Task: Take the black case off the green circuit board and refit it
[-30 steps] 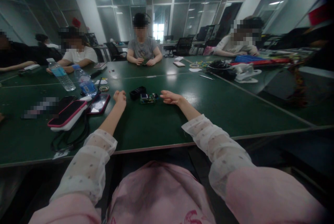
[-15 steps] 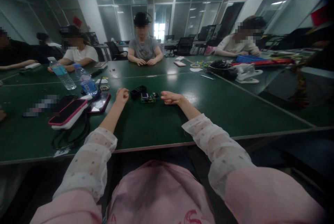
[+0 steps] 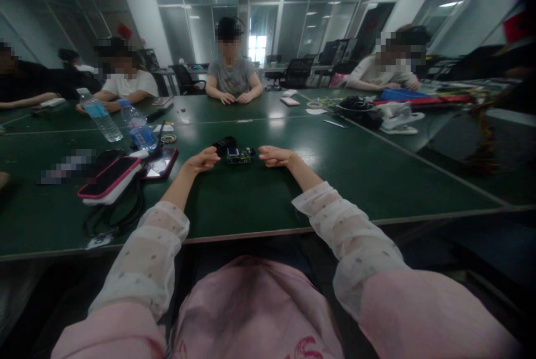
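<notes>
A small green circuit board point(image 3: 239, 159) with a little screen lies on the green table in front of me. My left hand point(image 3: 204, 160) is curled closed just left of the board, its fingers near a black object point(image 3: 223, 146) whose kind I cannot make out. On the other side, my right hand point(image 3: 274, 156) is also closed, knuckles towards the board and a short gap from it. Nothing shows in either hand.
To the left are two water bottles point(image 3: 100, 116), a phone in a pink case point(image 3: 111, 176), another phone point(image 3: 160, 163), and black cables point(image 3: 113, 216). Far right lie a black bundle point(image 3: 358, 110) and a white object point(image 3: 402, 119). Several people sit around the table point(image 3: 247, 202).
My left hand has moved right, closer to the board and the black object, and turned inward at the wrist. My right hand has stayed nearly where it was.
</notes>
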The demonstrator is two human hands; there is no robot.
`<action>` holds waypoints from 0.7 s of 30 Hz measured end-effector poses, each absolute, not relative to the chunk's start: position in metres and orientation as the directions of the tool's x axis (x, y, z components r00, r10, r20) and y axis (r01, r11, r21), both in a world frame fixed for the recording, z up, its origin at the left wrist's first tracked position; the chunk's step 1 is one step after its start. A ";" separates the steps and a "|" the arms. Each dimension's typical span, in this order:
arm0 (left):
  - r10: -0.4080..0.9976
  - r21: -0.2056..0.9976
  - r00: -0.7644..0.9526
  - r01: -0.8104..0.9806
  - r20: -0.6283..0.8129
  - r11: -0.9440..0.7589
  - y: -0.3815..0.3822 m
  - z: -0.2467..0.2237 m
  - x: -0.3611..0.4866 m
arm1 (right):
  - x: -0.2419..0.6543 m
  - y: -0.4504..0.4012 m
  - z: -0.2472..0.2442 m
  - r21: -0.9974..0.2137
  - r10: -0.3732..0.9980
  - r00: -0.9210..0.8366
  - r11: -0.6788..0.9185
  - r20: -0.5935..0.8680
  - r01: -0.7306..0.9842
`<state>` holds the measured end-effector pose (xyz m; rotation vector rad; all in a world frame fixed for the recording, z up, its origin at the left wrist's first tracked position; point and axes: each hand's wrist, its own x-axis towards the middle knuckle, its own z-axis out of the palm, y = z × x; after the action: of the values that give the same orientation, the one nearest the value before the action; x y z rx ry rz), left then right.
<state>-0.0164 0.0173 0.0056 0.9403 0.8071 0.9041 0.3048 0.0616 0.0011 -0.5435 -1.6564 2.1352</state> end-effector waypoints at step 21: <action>0.801 0.858 0.522 -0.226 -0.294 0.461 0.029 0.000 -0.022 | 0.302 0.069 -0.006 -0.967 0.577 -0.817 -0.220 -0.023 -0.128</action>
<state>-0.0223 0.0288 0.0003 0.8651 0.7792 0.7166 0.3018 0.0695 -0.0056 -0.5313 -1.5918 2.0787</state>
